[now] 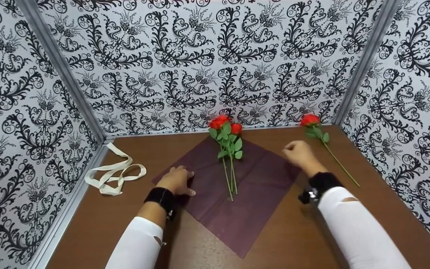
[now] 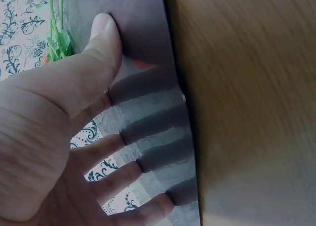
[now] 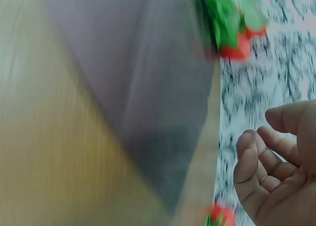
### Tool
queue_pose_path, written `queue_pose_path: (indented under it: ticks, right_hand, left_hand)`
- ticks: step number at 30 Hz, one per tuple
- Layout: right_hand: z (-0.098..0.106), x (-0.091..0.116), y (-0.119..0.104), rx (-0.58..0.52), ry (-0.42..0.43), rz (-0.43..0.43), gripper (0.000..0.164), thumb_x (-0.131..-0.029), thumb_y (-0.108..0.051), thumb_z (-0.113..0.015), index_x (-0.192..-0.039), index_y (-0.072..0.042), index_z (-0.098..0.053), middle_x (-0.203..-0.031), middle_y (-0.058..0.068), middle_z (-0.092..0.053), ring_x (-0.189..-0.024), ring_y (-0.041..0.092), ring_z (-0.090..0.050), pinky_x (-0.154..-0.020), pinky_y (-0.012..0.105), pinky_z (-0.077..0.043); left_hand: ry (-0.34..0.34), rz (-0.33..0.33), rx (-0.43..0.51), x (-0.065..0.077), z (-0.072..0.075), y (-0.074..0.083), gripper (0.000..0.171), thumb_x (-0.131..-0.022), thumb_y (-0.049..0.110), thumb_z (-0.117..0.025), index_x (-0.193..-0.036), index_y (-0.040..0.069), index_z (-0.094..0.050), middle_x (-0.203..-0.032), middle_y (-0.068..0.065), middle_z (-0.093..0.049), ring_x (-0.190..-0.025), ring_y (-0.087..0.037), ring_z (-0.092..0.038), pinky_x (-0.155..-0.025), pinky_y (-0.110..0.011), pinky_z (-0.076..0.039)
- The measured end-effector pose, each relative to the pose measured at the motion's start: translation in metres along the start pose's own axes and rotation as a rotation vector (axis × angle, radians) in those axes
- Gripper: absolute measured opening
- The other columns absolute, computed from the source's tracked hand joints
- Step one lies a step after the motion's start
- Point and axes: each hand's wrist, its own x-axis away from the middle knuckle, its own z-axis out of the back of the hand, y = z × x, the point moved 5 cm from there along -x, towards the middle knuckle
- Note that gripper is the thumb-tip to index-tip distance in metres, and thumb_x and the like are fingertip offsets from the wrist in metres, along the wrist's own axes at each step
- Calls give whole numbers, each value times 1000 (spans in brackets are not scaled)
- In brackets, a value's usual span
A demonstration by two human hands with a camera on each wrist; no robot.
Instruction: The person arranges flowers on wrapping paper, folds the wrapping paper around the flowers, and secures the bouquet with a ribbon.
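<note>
A dark purple wrapping sheet lies flat on the table with one corner toward me. On its middle rests a small bunch of red artificial roses, the green stems pointing my way. My left hand rests on the sheet's left corner, and the left wrist view shows its fingers spread and fairly straight against the sheet. Beside the sheet's right corner hovers my right hand, its fingers loosely curled with nothing between them. A single red rose lies just beyond it, to the right.
A loosely looped cream ribbon lies at the table's left. Brown tabletop surrounds the sheet. Patterned black-and-white walls with grey metal edge strips stand at the back and both sides.
</note>
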Motion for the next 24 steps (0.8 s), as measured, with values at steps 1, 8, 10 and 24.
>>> queue_pose_path:
  ticks: [1,8,10,24]
  right_hand:
    - [9,2,10,10,5,-5,35,-98,-20,-65,-120,6,-74,-124,29,-73,-114,47,-69,-103,58,-55]
    - [57,13,73,109,120,-64,37,-97,-21,-61,-120,4,-75,-123,32,-72,-112,55,-68,-100,65,-53]
    - [66,17,88,126,150,-71,36,-96,-20,-60,-116,6,-75,-121,33,-72,-111,56,-67,-99,65,-53]
    - [82,44,147,222,116,-170,40,-98,-19,-63,-114,16,-70,-118,40,-69,-109,63,-63,-97,69,-50]
  left_hand:
    - [-2,0,-3,0,0,0,80,-79,43,-93,-148,14,-64,-160,-24,-48,-149,-55,-39,-119,-63,-41]
    - [-7,5,-6,-2,-1,0,79,-80,43,-92,-148,15,-64,-159,-24,-49,-149,-55,-40,-117,-65,-43]
    - [-13,13,-7,-3,-2,-2,79,-80,43,-92,-149,16,-63,-161,-24,-47,-150,-56,-38,-117,-66,-42]
    - [-5,0,-17,-6,-4,-2,79,-79,46,-92,-147,17,-65,-157,-23,-51,-144,-52,-45,-114,-63,-46]
